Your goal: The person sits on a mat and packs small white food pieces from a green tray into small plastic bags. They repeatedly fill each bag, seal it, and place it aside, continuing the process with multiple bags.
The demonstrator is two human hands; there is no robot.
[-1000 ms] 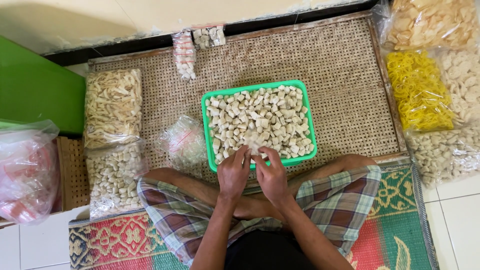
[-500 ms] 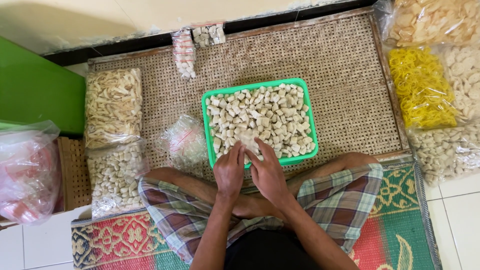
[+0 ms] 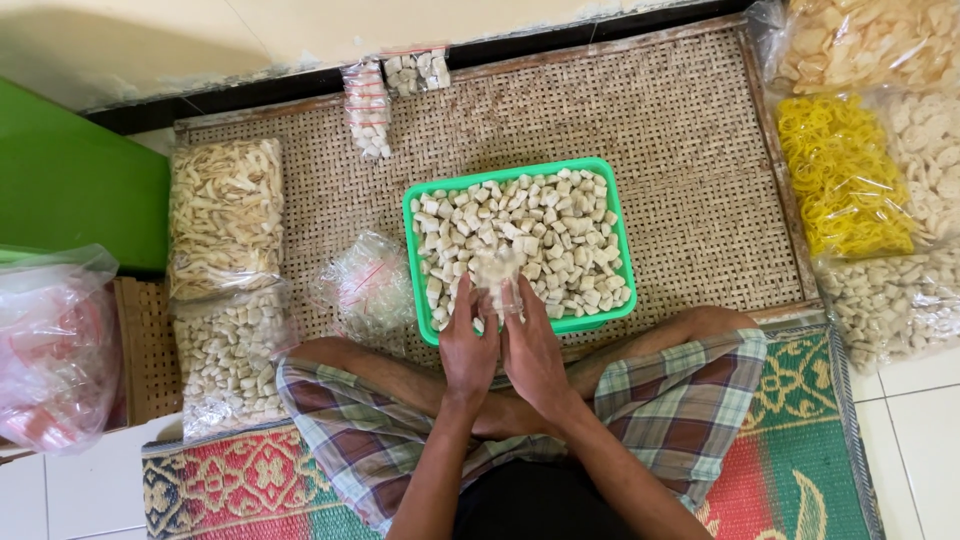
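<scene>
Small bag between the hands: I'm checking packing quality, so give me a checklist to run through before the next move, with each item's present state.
1. Both hands on small bag: left hand and right hand hold it: ok.
2. Bag over green tray: ok.
3. Tray stocked with pale pieces: ok.
4. Bag mouth open: cannot tell.
5. Spare bags lie beside the tray: ok.
6. Tray flat on woven mat: ok.

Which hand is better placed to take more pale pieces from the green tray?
Probably the left hand: it rests at the green plastic tray, while the right hand holds the small clear bag.
</scene>
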